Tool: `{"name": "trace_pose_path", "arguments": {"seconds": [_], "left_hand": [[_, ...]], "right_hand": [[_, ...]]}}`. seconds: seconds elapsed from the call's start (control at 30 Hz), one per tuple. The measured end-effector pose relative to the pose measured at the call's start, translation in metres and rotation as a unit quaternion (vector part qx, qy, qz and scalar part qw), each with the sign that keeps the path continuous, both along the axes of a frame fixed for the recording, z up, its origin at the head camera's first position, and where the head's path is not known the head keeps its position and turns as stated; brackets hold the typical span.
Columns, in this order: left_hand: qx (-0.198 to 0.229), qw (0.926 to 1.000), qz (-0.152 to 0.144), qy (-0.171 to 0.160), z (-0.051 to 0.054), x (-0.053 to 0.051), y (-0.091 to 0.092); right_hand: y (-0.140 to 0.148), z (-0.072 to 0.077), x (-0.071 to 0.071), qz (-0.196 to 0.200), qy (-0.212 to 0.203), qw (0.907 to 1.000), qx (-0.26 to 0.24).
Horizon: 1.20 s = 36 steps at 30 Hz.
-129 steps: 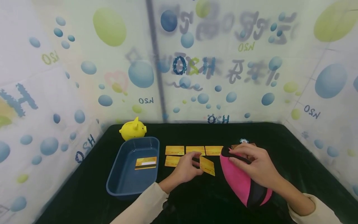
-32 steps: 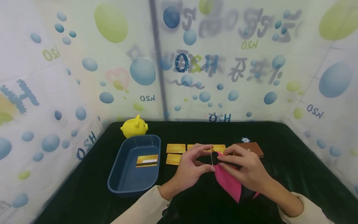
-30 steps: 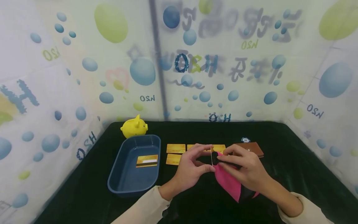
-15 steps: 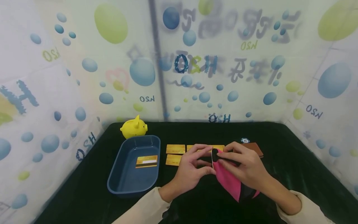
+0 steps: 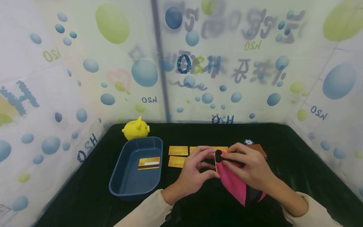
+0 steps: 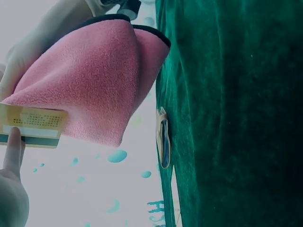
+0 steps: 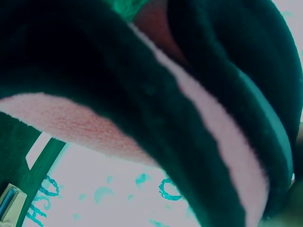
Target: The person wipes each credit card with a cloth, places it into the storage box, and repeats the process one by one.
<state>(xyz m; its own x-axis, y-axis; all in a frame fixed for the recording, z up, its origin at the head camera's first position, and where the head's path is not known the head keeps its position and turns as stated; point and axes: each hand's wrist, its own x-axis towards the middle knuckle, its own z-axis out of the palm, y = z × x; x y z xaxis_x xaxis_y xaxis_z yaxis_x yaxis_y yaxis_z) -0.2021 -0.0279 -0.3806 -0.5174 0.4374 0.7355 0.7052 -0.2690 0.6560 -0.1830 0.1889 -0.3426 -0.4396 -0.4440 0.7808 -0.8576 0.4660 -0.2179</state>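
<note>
My left hand (image 5: 193,171) pinches a gold bank card by its edges between thumb and fingers. The card (image 6: 35,125) stands nearly edge-on in the head view; its back, with a white strip and dark stripe, shows in the left wrist view. My right hand (image 5: 252,165) grips a folded pink cloth (image 5: 232,183) with black trim, and a black-edged fold of it touches the card. The cloth hangs down from the fingers, and in the right wrist view its black and pink folds (image 7: 156,99) fill most of the picture.
More gold cards (image 5: 178,150) lie in rows behind my hands, partly hidden. A blue tray (image 5: 112,181) at the left holds one card (image 5: 148,163). Behind it is a yellow piggy bank (image 5: 133,130). A brown wallet (image 5: 261,149) and a chip (image 5: 248,142) lie back right.
Over four seconds, both hands have come together: the card, earlier apart from the cloth, now stands upright against it. Within the last second the hands have shifted only slightly.
</note>
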Motion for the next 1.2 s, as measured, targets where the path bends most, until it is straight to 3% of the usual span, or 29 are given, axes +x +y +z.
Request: {"name": "trace_pose_path", "arguments": {"seconds": [0.33,0.73,1.2], "left_hand": [[-0.004,0.9998,-0.007,0.016,-0.0034,-0.0012,0.0001],[-0.012,0.9979,0.004,0.063,-0.0039,-0.0025,-0.0020],[-0.001,0.9889,0.030,0.146,-0.0050,-0.0065,-0.0035]], "right_hand": [[0.0009,-0.0008,-0.0009,-0.004,-0.013,0.9998,-0.011],[0.0041,-0.0017,-0.0023,-0.012,-0.019,0.9997,-0.007],[0.0058,-0.0041,-0.0046,-0.011,-0.029,0.9994,-0.013]]}}
